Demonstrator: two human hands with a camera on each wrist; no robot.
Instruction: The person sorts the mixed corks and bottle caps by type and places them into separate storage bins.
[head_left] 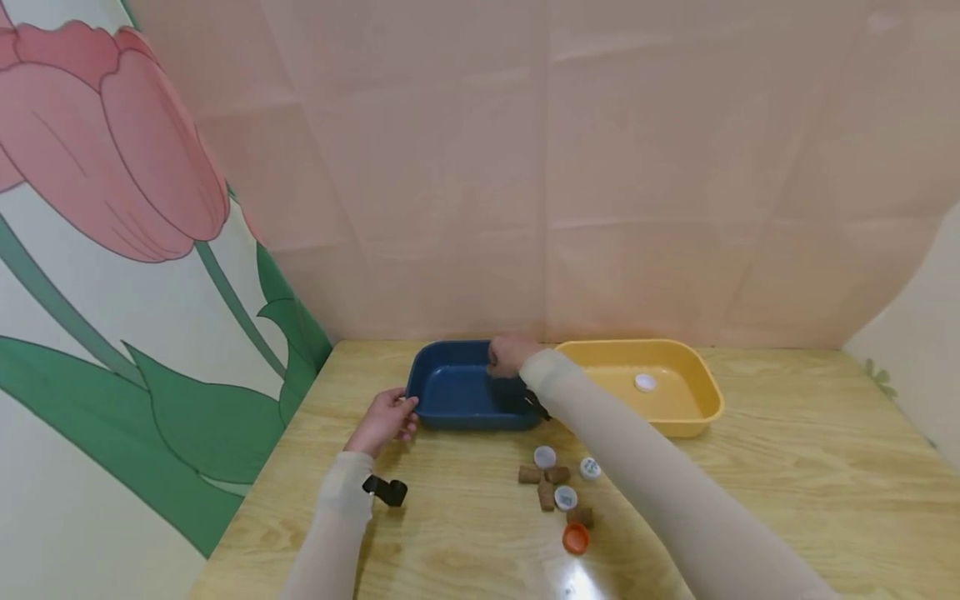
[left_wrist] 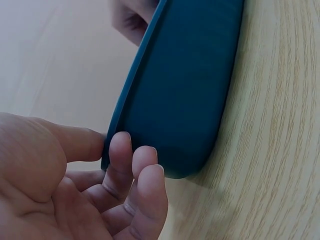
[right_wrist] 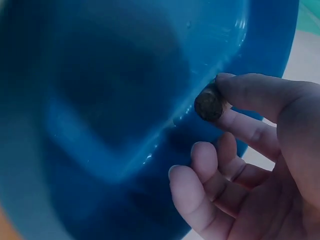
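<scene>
A blue plastic basin [head_left: 476,421] stands at the back of the table. At its left end my left hand [head_left: 384,419] pinches the rim, thumb on top and fingers curled under the outer wall, as the left wrist view shows. My right hand [head_left: 512,357] is over the right part of this basin. Between its thumb and index finger it pinches a brown cork [right_wrist: 209,105], one round end facing the camera; the other fingers are loosely curled. The head view hides the cork behind the hand.
A yellow basin [head_left: 693,429], partly behind the right forearm, has a white bottle cap [head_left: 645,382] in it. Nearer on the wooden table lie several corks [head_left: 547,496], white caps [head_left: 545,457] and an orange cap [head_left: 576,538]. A wall covering [head_left: 450,208] rises behind the basins.
</scene>
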